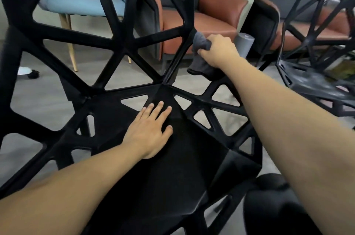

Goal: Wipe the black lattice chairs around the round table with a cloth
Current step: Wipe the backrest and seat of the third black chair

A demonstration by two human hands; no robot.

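A black lattice chair (123, 46) fills most of the view, its backrest rising at the left and centre and its seat spreading below. My left hand (148, 131) lies flat on the seat with straight fingers. My right hand (219, 50) grips a dark grey cloth (201, 42) bunched against the right edge strut of the backrest; part of the cloth hangs down below the hand. A second black lattice chair (317, 46) stands at the right.
Behind the backrest stand a light blue chair (80, 2) on wooden legs and an orange-brown sofa (217, 13). A grey cylinder (244, 43) sits just right of my right hand. Grey floor shows through the lattice. A dark rounded shape (272, 208) is at the bottom right.
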